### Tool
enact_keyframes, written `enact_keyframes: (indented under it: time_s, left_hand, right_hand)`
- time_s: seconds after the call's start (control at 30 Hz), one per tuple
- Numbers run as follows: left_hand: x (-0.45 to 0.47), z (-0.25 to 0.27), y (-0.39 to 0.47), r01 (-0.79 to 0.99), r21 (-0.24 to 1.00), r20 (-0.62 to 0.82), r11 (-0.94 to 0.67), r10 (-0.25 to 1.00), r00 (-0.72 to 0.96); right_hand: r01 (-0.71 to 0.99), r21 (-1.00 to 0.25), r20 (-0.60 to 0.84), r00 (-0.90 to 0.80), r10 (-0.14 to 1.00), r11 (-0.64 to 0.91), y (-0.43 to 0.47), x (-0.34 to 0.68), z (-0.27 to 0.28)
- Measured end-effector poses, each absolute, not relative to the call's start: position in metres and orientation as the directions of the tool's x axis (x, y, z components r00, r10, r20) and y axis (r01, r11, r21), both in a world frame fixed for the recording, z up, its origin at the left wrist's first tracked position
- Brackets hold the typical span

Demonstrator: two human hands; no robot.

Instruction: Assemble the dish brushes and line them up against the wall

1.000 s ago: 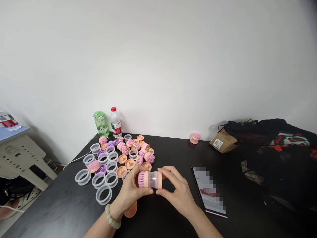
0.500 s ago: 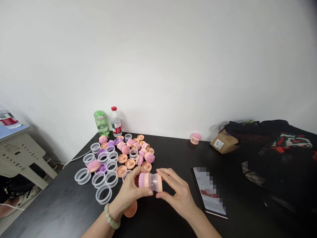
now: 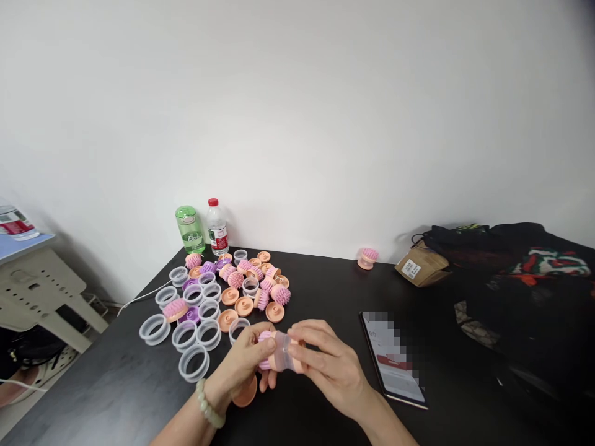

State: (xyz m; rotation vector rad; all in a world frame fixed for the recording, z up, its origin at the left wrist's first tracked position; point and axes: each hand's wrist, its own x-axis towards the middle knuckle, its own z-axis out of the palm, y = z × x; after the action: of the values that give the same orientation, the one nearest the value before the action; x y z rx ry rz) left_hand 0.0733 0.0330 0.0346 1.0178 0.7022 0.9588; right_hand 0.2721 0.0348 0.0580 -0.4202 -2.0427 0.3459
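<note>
my left hand (image 3: pixel 251 357) grips held brush (image 3: pixel 282 352) at bristle end | my right hand (image 3: pixel 337 367) pinches its peach end, brush between my fingers | looks joined, fit unconfirmed; one whole brush (image 3: pixel 367 259) far beyond fingers | left of them, unjoined: clear rings (image 3: pixel 194 377), peach caps (image 3: pixel 244 306), bristle heads (image 3: pixel 281 295) | black table (image 3: pixel 320 288) below, phone (image 3: pixel 395 365) right, white wall (image 3: pixel 297 124) ahead

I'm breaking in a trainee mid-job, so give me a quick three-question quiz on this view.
1. What colour is the bottle just left of the red-capped bottle?
2. True or false: the phone lies to the right of the right hand.
3. What do the left hand and right hand both hold? A) the phone B) a pink brush C) the red-capped bottle

Key: 1. Green. 2. True. 3. B.
</note>
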Motion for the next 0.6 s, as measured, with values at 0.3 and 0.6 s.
enact_keyframes:
  time_s: [0.3, 0.6]
  left_hand:
    - [0.073, 0.037, 0.034, -0.279, 0.952, -0.005, 0.129, 0.914, 0.405]
    - [0.076, 0.046, 0.029, 0.059, 0.897, 0.420, -0.438, 0.886, 0.198]
  right_hand:
    - [0.307, -0.358, 0.784, -0.415, 0.462, 0.882, 0.032, 0.271, 0.052]
    - [0.221, -0.842, 0.415, -0.315, 0.854, 0.491, 0.036, 0.268, 0.032]
